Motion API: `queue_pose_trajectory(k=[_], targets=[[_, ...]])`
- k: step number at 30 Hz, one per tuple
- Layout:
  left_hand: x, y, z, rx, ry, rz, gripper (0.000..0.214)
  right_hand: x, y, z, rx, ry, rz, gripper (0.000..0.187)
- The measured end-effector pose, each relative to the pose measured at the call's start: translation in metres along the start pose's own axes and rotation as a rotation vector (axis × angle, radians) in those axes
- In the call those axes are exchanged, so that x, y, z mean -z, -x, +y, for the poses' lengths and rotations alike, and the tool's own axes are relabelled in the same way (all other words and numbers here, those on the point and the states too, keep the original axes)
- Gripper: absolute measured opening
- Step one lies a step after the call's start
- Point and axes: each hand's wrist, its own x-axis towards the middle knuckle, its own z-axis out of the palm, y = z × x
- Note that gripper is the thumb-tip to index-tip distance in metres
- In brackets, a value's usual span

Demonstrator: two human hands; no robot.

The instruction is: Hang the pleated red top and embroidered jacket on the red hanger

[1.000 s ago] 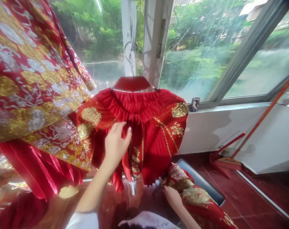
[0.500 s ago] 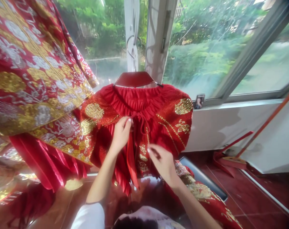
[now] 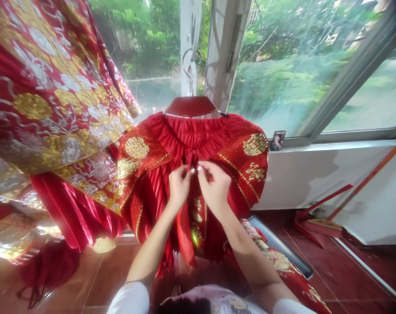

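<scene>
both forearms reached up and inward from the lower edge, meeting at the chest of a red costume [image 3: 161, 185], which hung facing the person right at the fingertips. the left hand [image 3: 180, 185] came in with its back showing, the wrist bent slightly inward, thumb and forefinger pinched together on a thin red tie [image 3: 191, 157] at the neckline. the right hand [image 3: 215, 185] mirrored it, a little more turned over, its forefinger and thumb closed on the tie as well, the other fingers curled toward the palm. the two sets of fingertips nearly touched; which strand lay in which pinch was too small to tell.

the elbows spread wider than the hands, with white sleeves [image 3: 129, 298] high on the arms. just above the fingers sat the gathered collar, and beyond it a dark red hanger [image 3: 191, 107] with a metal hook. a flat red ribbon [image 3: 185, 242] hung loose below the left fingers, between the forearms. round gold patches lay on the shoulders, to either side of the fingers and higher. well to the left of the fingers hung a patterned robe [image 3: 70, 104] in gold, silver and red. low and to the right, past the right forearm, was a black seat [image 3: 291, 253].
</scene>
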Motion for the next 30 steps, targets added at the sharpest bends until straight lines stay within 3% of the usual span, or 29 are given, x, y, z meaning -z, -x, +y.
queue_pose_trajectory(k=[2, 4, 7, 10, 13, 16, 17, 19, 21, 24, 27, 29, 30], targets=[[0.005, 0.019, -0.017, 0.041, -0.158, -0.072, 0.018, 0.004, -0.015, 0.006, 0.125, 0.032, 0.060, 0.023], [0.015, 0.046, -0.037, 0.128, -0.406, -0.225, 0.024, 0.007, -0.033, 0.015, 0.258, 0.033, 0.035, 0.027], [0.035, 0.087, -0.066, 0.245, -0.690, -0.466, 0.029, 0.010, -0.054, 0.031, 0.422, 0.025, -0.113, 0.036], [0.052, 0.106, -0.078, 0.302, -0.812, -0.549, 0.025, 0.012, -0.063, 0.040, 0.455, 0.114, -0.266, 0.044], [0.060, 0.094, -0.058, 0.327, -0.907, -0.628, 0.020, 0.011, -0.063, 0.039, 0.404, 0.258, -0.375, 0.048], [0.061, 0.058, -0.008, 0.258, -0.963, -0.614, 0.017, 0.009, -0.061, 0.032, 0.352, 0.335, -0.477, 0.053], [0.059, 0.044, 0.012, 0.186, -0.977, -0.556, 0.025, 0.009, -0.061, 0.030, 0.329, 0.342, -0.514, 0.055], [0.054, 0.016, 0.047, -0.179, -1.007, -0.296, 0.038, 0.012, -0.059, 0.026, 0.287, 0.344, -0.574, 0.056], [0.048, -0.006, 0.069, -0.426, -0.997, -0.173, 0.044, 0.017, -0.056, 0.024, 0.266, 0.332, -0.592, 0.058], [0.045, -0.023, 0.073, -0.532, -0.888, -0.321, 0.047, 0.034, -0.053, 0.025, 0.285, 0.177, -0.577, 0.046], [0.054, -0.023, 0.059, -0.500, -0.723, -0.528, 0.035, 0.059, -0.045, 0.024, 0.270, -0.219, -0.534, 0.015], [0.063, -0.018, 0.052, -0.470, -0.655, -0.567, 0.024, 0.077, -0.034, 0.017, 0.261, -0.484, -0.550, 0.025], [0.067, -0.016, 0.050, -0.457, -0.634, -0.571, 0.020, 0.084, -0.027, 0.012, 0.255, -0.600, -0.617, 0.028]])
